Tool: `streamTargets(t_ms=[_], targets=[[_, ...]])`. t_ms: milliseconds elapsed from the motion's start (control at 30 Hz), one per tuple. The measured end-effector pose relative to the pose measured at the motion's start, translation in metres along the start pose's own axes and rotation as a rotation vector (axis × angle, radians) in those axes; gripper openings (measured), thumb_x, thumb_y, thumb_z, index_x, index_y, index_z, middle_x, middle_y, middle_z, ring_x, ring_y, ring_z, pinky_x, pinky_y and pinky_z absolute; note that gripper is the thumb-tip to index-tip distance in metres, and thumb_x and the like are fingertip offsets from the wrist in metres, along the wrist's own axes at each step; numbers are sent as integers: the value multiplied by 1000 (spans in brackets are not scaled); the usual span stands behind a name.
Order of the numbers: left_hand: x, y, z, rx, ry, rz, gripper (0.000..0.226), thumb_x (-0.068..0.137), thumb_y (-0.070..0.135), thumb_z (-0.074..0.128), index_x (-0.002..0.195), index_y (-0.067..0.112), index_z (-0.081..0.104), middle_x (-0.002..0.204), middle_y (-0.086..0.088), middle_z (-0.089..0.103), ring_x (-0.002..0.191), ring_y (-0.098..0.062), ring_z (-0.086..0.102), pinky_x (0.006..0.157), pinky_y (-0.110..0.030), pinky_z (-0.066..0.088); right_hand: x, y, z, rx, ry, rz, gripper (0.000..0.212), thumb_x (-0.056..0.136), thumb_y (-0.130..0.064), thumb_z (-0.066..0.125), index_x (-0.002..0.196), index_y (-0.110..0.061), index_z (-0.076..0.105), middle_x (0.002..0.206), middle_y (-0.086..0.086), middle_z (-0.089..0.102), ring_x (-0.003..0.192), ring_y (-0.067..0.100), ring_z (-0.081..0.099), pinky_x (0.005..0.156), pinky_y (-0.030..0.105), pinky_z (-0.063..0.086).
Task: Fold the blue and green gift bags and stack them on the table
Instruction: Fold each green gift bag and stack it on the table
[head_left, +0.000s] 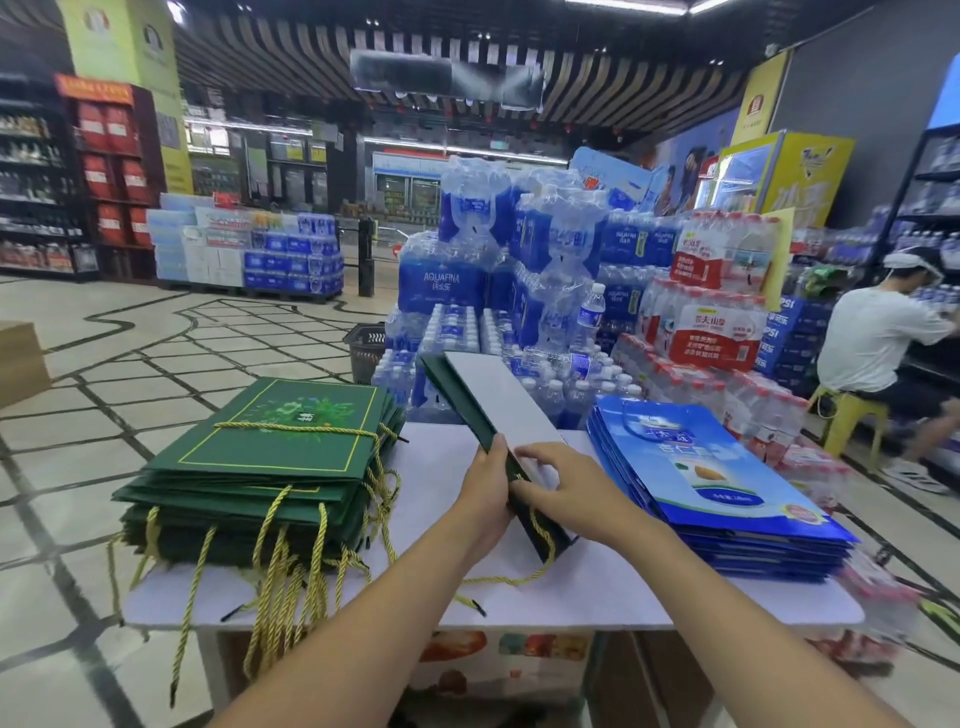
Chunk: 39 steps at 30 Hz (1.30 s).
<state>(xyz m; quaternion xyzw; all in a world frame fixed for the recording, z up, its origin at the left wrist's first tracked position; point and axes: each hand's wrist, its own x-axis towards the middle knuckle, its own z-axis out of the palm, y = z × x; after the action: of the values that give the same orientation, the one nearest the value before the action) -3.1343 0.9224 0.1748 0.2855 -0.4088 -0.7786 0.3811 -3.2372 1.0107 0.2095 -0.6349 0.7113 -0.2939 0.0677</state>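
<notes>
A green bag (496, 395) stands on edge over the middle of the table (597, 587), tilted, with its white inside facing right. The left hand (485, 493) clasps the bag's green outer face. The right hand (563, 480) curls its fingers over the same rim from the white side. The green stack (270, 457) lies on the table's left part and the blue stack (717, 483) on its right.

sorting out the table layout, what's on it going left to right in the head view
stack of green bags → left hand → right hand → stack of blue bags; both hands grip a single green bag over the table
</notes>
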Motion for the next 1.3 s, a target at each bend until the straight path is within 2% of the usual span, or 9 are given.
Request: streamTargets(t_ms=[100, 233, 333, 433, 533, 600, 800, 1100, 1300], targets=[[-2, -6, -10, 229, -23, -43, 44, 110, 47, 37, 130, 13, 58, 103, -11, 75, 93, -27, 73, 79, -45, 63, -2, 11, 1, -79, -71, 11, 47, 86, -46, 67, 132, -39, 62, 130, -21, 61, 119, 4, 56, 101, 37, 50], [0, -6, -32, 1142, -12, 149, 64, 107, 58, 28, 120, 11, 68, 117, -15, 72, 109, -37, 67, 92, -44, 56, 2, 26, 4, -112, -137, 2, 41, 92, -31, 59, 132, -40, 65, 131, -19, 65, 116, 6, 60, 100, 37, 52], [0, -6, -53, 1606, 50, 338, 60, 105, 56, 28, 99, 15, 72, 93, -6, 71, 95, -35, 67, 81, -39, 54, 7, 41, 9, -214, -222, 40, 42, 94, -20, 57, 131, -36, 66, 134, -16, 65, 122, 9, 58, 104, 33, 48], [-5, -3, -66, 1617, 65, 496, 55, 106, 47, 32, 78, 15, 67, 76, -2, 66, 77, -27, 62, 71, -41, 54, 7, 61, 19, -331, -295, 51, 45, 91, -14, 55, 126, -38, 68, 131, -18, 65, 122, 9, 58, 102, 28, 47], [-2, 2, -83, 1712, 37, 604, 27, 104, 27, 42, 110, 22, 68, 108, 3, 64, 107, -23, 57, 86, -41, 50, 4, 54, 15, -284, -254, 48, 31, 95, -24, 58, 121, -34, 72, 126, -17, 66, 116, 7, 59, 99, 27, 48], [5, 0, -98, 1794, 47, 561, 34, 100, 21, 44, 129, 24, 62, 128, 5, 60, 122, -22, 51, 96, -41, 48, -1, 40, 14, -231, -230, -25, 22, 95, -30, 61, 111, -33, 75, 115, -18, 67, 107, 4, 61, 96, 31, 52], [11, -3, -111, 1868, 17, 562, 36, 104, 32, 44, 135, 35, 62, 138, 12, 60, 126, -22, 51, 98, -41, 46, -25, 13, 39, -194, -427, -191, 22, 91, -48, 67, 107, -36, 74, 105, -20, 61, 97, -2, 57, 86, 26, 50], [8, -17, -115, 1567, -57, 637, 24, 93, 48, 57, 108, 34, 69, 113, 21, 57, 110, -9, 55, 90, -36, 51, 5, 21, 20, 152, -120, 118, 17, 103, -16, 53, 103, -26, 66, 82, -4, 75, 67, 4, 63, 58, 20, 50], [8, -18, -116, 1533, -66, 669, 17, 94, 46, 57, 102, 34, 66, 99, 23, 57, 97, -4, 55, 85, -34, 51, 21, 33, 23, -61, -162, 143, 17, 95, -22, 61, 99, -30, 75, 99, -12, 68, 88, 2, 61, 72, 15, 47]])
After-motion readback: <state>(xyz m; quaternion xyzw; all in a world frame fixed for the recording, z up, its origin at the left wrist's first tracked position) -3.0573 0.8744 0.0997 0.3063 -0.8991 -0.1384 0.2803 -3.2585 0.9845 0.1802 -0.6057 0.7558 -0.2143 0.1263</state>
